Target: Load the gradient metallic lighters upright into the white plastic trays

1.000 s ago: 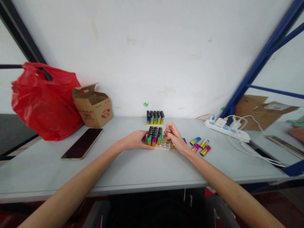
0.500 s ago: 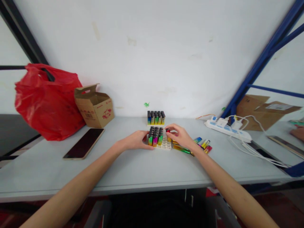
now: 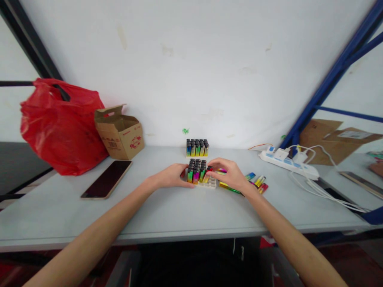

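A white tray with round holes holds rows of upright lighters with black tops; holes show at its right side. My left hand rests at the tray's left edge, thumb and fingers around its corner. In my right hand, thumb and fingers pinch a red and gold lighter, tilted over the tray beside the standing rows. Loose coloured lighters lie on the table to the right, some partly under my right hand. Behind stands a second full block of lighters.
On the left are a red plastic bag, an open cardboard box and a phone. A white power strip with cables lies at the right, by a blue frame and brown cardboard.
My right hand has moved slightly left with the red lighter, which has gone from upright to tilted near the standing rows. My left hand stays at the tray.
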A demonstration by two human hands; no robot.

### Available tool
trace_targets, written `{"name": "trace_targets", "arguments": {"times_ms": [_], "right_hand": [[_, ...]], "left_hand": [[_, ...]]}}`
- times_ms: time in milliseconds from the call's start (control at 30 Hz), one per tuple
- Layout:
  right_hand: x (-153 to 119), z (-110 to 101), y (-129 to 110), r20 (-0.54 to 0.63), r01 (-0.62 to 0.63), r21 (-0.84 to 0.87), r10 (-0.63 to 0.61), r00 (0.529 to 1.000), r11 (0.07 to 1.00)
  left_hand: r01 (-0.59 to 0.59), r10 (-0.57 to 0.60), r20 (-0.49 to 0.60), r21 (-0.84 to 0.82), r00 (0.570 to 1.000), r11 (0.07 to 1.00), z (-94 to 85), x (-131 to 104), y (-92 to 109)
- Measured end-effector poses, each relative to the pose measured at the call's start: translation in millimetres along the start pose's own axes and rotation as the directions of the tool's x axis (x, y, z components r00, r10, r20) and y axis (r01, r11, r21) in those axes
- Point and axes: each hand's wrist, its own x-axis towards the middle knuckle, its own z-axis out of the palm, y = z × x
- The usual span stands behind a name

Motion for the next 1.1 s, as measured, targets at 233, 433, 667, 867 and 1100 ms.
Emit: {"name": "trace_targets", "arguments": {"times_ms": [233,433,667,867,1100], "right_hand": [[-5,15,0,-0.011,0.104,-0.064,-0.105,0.994,0.992],[-6,17,-4,0.051,0.194,-0.106,-0.189,0.981,0.975],[-4,13,-1,0.113,0.219,-0.118,-0.207,0.972,0.969],[-3,2,-2,0.061,0.171,-0.233,-0.161,0.985,0.957],[0,-55,48,-0.217,-0.046,-0.453,-0.06,0.974,0.891]], "left_hand": [[-0.003,0.003,-0.003,-0.002,1.0,1.0,-0.8,-1,1],[0.0,0.001,-0.03,0.035,1.0,0.999,0.2,0,-1],[0.012,-0.011,-0.01,0.037,1.0,0.999,0.1,0,0],[0.028,-0.026,-0.015,0.086,1.0,0.996,0.0,1,0],[0.039,-0.038,-0.011,0.045,0.999,0.998,0.6,1,-1]]}}
